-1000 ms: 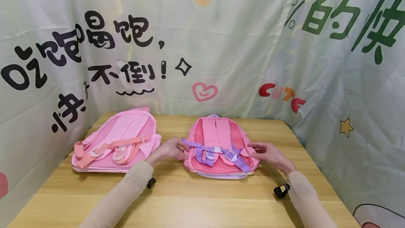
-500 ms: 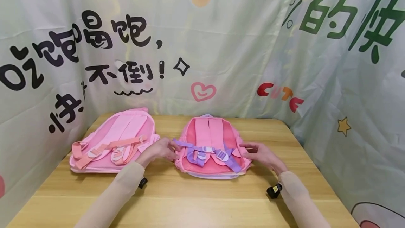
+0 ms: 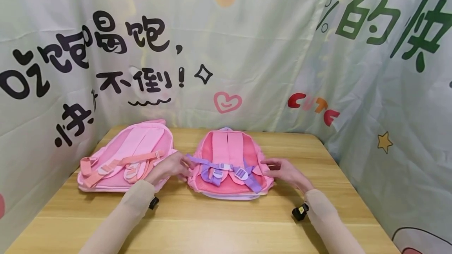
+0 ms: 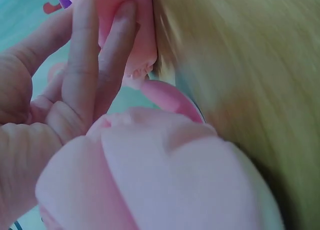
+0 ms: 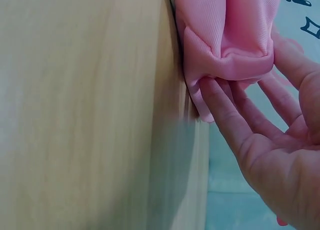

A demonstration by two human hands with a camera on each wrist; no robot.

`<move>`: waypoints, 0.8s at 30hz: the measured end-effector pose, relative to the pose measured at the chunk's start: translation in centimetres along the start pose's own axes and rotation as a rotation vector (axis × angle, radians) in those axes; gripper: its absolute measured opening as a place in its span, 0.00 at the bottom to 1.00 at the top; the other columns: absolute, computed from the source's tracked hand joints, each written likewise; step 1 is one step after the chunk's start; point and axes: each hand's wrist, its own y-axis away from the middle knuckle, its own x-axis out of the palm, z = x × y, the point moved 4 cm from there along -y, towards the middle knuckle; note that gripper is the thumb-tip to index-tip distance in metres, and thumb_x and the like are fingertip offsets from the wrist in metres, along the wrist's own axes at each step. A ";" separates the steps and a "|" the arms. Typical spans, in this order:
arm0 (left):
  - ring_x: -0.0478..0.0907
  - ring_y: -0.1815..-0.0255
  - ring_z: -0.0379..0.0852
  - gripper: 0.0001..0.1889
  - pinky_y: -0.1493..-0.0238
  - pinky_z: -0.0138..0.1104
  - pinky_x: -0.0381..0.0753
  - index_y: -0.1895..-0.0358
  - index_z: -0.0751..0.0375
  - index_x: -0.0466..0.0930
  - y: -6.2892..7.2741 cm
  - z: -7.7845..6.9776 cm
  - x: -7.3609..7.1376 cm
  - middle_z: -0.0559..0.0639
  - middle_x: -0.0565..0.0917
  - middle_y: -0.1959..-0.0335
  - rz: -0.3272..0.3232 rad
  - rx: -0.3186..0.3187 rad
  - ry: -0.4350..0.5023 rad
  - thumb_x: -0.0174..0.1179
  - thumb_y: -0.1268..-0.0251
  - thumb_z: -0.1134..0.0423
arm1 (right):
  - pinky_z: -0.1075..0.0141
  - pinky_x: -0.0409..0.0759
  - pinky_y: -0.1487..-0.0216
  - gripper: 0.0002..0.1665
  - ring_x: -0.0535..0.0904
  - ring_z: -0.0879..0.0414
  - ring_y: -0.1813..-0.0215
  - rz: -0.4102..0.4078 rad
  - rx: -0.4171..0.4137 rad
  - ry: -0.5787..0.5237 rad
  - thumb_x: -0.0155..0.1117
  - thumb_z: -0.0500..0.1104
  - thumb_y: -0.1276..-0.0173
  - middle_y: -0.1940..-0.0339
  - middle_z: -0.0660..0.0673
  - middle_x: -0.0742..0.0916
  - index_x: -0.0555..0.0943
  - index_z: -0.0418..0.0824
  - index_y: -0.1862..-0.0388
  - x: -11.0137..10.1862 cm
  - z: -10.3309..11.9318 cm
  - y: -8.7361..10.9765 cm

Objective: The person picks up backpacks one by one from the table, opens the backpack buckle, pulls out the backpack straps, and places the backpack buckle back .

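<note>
Two pink children's backpacks lie on the table with their shoulder straps facing up. The backpack with purple straps (image 3: 227,148) sits between my two hands. My left hand (image 3: 171,167) rests its extended fingertips on that bag's left side, near the loose end of a purple strap (image 3: 201,159). On the opposite side, my right hand (image 3: 285,172) touches the bag with fingers and thumb spread; the right wrist view shows them against a pink corner (image 5: 245,65). The paler backpack with orange straps (image 3: 130,156) lies to the left, partly behind my left hand and wrist.
The wooden table (image 3: 226,226) reaches back to a printed curtain (image 3: 261,69) that hangs behind it and along both sides. A black device (image 3: 300,211) is worn at the right wrist, another black device (image 3: 154,203) at the left.
The purple-strapped backpack has slid left across the table, with both hands moving along at its sides. It now lies closer to the orange-strapped backpack, which stays in place.
</note>
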 end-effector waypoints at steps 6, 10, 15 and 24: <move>0.80 0.78 0.44 0.15 0.71 0.36 0.84 0.53 0.70 0.81 0.4 0.0 -0.4 0.59 0.83 0.68 -0.007 -0.043 -0.001 0.64 0.45 0.77 | 0.61 0.81 0.47 0.31 0.76 0.42 0.38 -0.005 -0.012 0.018 0.70 0.47 0.36 0.37 0.33 0.79 0.76 0.38 0.36 0.5 0.3 -0.2; 0.80 0.78 0.44 0.16 0.71 0.35 0.84 0.52 0.70 0.80 0.7 -0.2 -0.9 0.58 0.81 0.70 -0.018 -0.057 -0.021 0.65 0.45 0.78 | 0.65 0.81 0.50 0.31 0.76 0.44 0.39 0.006 -0.021 0.001 0.70 0.48 0.36 0.38 0.34 0.80 0.76 0.38 0.36 1.0 0.6 -0.4; 0.80 0.78 0.44 0.16 0.71 0.35 0.84 0.51 0.71 0.80 0.9 -0.3 -1.4 0.58 0.81 0.69 -0.013 -0.049 -0.031 0.64 0.45 0.78 | 0.65 0.81 0.50 0.31 0.76 0.43 0.39 0.010 -0.035 -0.011 0.70 0.46 0.36 0.38 0.33 0.80 0.76 0.37 0.36 1.3 0.9 -0.6; 0.79 0.80 0.44 0.15 0.75 0.36 0.82 0.52 0.67 0.83 1.3 -0.4 -2.3 0.57 0.84 0.68 -0.045 -0.058 -0.113 0.66 0.45 0.75 | 0.62 0.81 0.49 0.31 0.75 0.40 0.38 0.035 -0.046 -0.041 0.68 0.43 0.34 0.37 0.31 0.78 0.74 0.35 0.35 2.1 1.9 -0.5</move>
